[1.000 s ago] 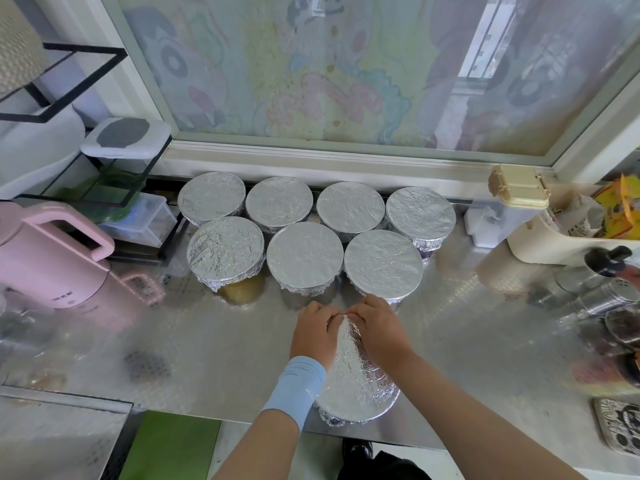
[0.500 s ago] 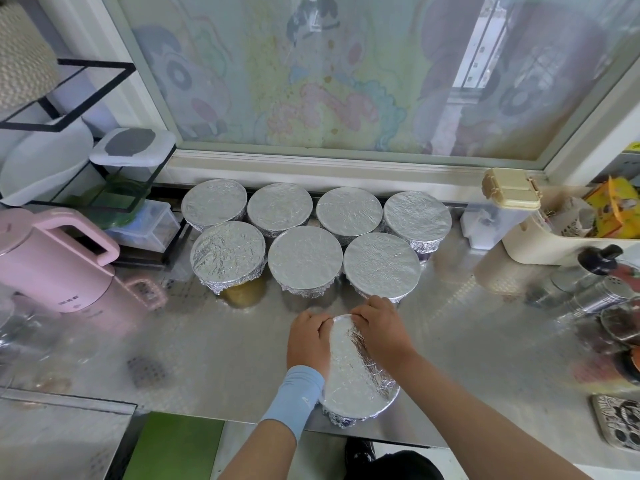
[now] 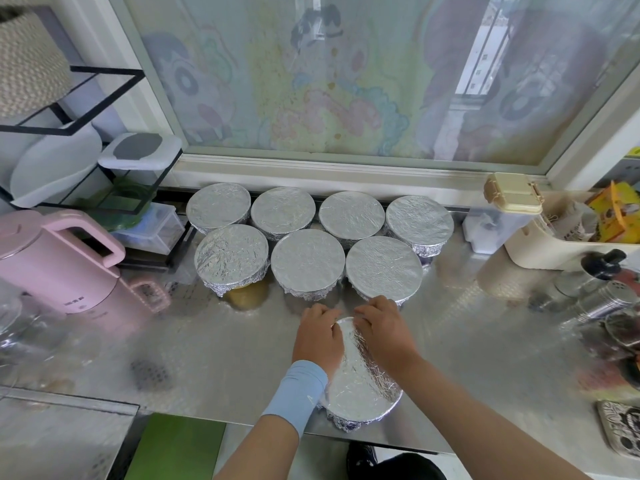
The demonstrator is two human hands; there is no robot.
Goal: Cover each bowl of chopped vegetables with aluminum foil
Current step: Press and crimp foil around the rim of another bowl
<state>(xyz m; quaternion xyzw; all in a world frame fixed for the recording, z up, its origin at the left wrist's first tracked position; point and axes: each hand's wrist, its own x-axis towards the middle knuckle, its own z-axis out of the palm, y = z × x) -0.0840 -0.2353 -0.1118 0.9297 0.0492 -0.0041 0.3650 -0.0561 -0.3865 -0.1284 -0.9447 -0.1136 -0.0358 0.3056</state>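
— Any lettering worth reading?
— Small dark mark low on the pink kettle (image 3: 62,268), at nine o'clock. Too tiny and blurred to spell out.
— And over on the right?
— Black-and-white print on the flat patterned item (image 3: 620,433) at four o'clock on the surface. Letter-like shapes, none legible. Dark print on the yellow packet (image 3: 614,211) at two o'clock, equally unreadable.
— Up at twelve o'clock?
— Faded cartoon drawings on the window film (image 3: 329,81), with no words made out.
— So nothing to quote?
— Nothing. No text, brand or number clear enough to read anywhere.
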